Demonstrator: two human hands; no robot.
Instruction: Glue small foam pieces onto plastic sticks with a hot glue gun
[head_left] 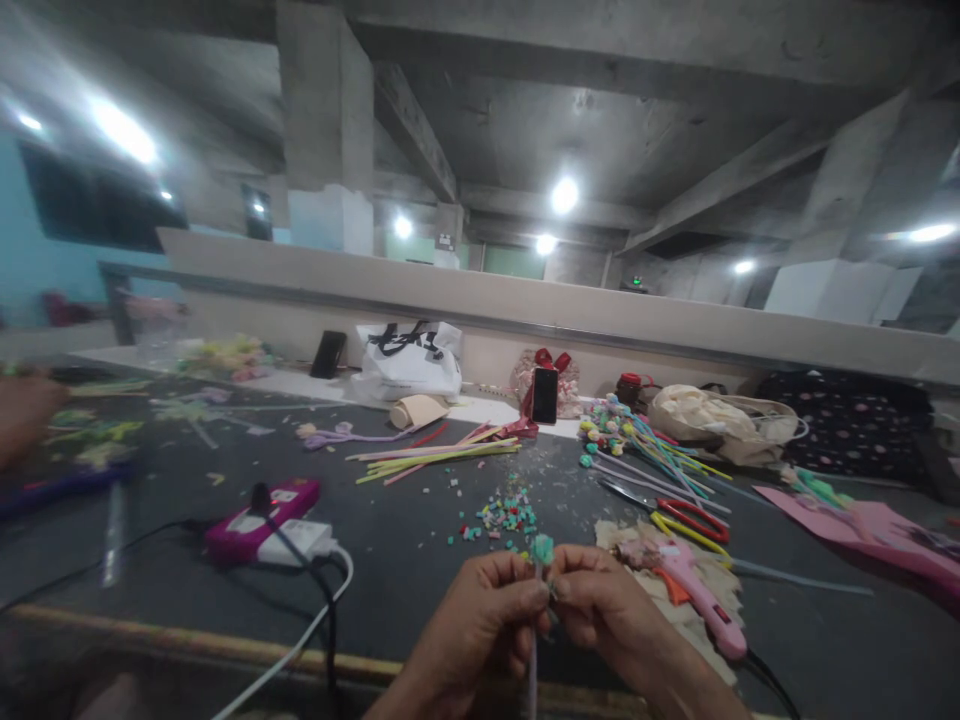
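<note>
My left hand (pixel 484 615) pinches a thin pale lilac stem (pixel 533 670) upright, just under its small teal flower head (pixel 542 548). Close against it, my right hand (pixel 611 605) has thumb and forefinger pressed together beside the flower head. What those fingertips grip is too small to make out. Just beyond both hands lies a scatter of tiny teal, red, yellow and white bits (pixel 510 512). A pink glue gun (pixel 701 595) rests on a crumpled tan sheet (pixel 731 605) to the right of my right hand.
Scissors (pixel 694 518) with red and yellow handles lie beyond the glue gun. Finished flower stems (pixel 615 425) are heaped behind them. Left are a magenta power strip (pixel 296 497) with cables and another person's hand (pixel 26 415). Loose stems (pixel 442 455), a phone (pixel 544 395) and bags stand farther back.
</note>
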